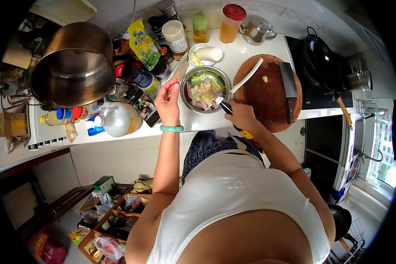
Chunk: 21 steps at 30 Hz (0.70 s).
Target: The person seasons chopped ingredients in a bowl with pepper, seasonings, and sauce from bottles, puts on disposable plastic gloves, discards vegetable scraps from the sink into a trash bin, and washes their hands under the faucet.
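Observation:
My right hand (243, 117) grips a dark bottle (225, 106) with a pale neck and a red and yellow label. The bottle is tilted, its mouth over the metal bowl (228, 80). Pale pink meat-like pieces, chopped green and white scallion (202, 91) and yellowish bits lie in the bowl. Left of the bowl, my left hand (167, 103) is raised with thumb and fingers pinched together; whatever they hold, if anything, is too small to make out. A green bangle (171, 129) circles that wrist.
Right of the bowl, a round wooden board (262, 105) carries a cleaver (288, 83), a white stalk (247, 75) and a garlic-like piece (265, 79). Behind stand a small plate (193, 56), jars and a red-lidded pitcher (233, 24). A large pot (72, 66) and white jug (119, 119) are left.

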Available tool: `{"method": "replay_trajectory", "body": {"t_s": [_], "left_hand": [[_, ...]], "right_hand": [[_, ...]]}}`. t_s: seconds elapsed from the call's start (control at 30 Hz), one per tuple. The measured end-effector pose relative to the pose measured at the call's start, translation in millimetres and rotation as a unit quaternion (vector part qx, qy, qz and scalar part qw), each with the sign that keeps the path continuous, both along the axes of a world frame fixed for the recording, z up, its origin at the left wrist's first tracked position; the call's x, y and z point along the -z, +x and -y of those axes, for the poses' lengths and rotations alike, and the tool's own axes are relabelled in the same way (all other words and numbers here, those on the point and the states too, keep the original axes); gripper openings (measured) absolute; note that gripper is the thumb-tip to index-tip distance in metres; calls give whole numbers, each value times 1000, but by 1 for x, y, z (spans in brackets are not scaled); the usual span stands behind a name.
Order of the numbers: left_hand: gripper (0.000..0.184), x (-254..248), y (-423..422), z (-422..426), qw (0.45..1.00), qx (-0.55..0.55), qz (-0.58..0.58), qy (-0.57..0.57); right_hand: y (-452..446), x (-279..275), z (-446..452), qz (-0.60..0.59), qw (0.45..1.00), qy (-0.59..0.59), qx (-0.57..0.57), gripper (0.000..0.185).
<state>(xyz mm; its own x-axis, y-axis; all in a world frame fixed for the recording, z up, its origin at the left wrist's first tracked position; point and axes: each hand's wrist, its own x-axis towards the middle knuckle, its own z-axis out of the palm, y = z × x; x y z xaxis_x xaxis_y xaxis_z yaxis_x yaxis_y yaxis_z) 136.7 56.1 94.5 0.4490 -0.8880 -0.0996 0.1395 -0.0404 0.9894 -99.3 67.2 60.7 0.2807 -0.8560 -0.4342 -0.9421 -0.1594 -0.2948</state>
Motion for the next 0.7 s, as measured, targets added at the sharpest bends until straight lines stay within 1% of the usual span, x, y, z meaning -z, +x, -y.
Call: {"method": "replay_trajectory", "body": {"t_s": [0.1, 0.23, 0.4, 0.63, 0.7], "left_hand": [[22, 1, 3, -2, 1000, -2, -1, 5], [21, 2, 6, -4, 1000, -4, -16, 2], [20, 6, 10, -8, 1000, 1, -3, -1], [19, 11, 8, -10, 1000, 6, -18, -7], [19, 11, 7, -11, 1000, 6, -17, -5]], "right_hand": [[3, 2, 5, -20, 999, 26, -10, 42], [6, 5, 8, -33, 999, 28, -20, 44], [10, 6, 11, -56, 997, 36, -25, 45], [14, 18, 17, -47, 998, 41, -32, 45], [18, 21, 20, -27, 998, 35, -40, 44]]}}
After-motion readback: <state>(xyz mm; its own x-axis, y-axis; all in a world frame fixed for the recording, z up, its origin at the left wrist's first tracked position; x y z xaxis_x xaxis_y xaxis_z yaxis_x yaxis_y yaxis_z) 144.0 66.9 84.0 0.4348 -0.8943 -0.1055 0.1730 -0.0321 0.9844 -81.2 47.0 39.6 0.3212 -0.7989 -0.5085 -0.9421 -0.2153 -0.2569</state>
